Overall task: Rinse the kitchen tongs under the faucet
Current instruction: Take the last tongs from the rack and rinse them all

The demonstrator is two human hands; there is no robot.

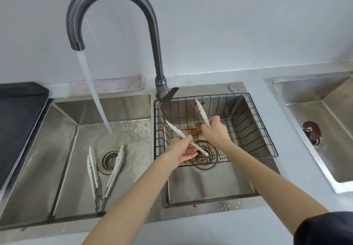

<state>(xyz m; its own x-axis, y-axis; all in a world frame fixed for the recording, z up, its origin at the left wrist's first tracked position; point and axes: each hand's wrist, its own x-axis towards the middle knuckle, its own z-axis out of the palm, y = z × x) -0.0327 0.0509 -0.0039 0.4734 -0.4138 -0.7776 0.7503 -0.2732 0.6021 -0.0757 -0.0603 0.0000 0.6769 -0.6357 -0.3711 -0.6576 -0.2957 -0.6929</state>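
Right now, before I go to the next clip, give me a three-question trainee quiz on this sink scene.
1. True or false: the water stream falls into the left basin.
2. Which basin holds the wire basket?
3. How many tongs lie in the left basin: A one, B two, C four?

Key: 1 true. 2 the right basin, under the held tongs that the left hand and right hand grip. 3 B, the loose tongs.

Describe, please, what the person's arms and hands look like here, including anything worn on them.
Both forearms are bare, and the left hand and right hand wear no gloves; no rings, watch or bracelets show. A dark sleeve covers the right upper arm at the frame's lower right corner. No left sleeve is in view.
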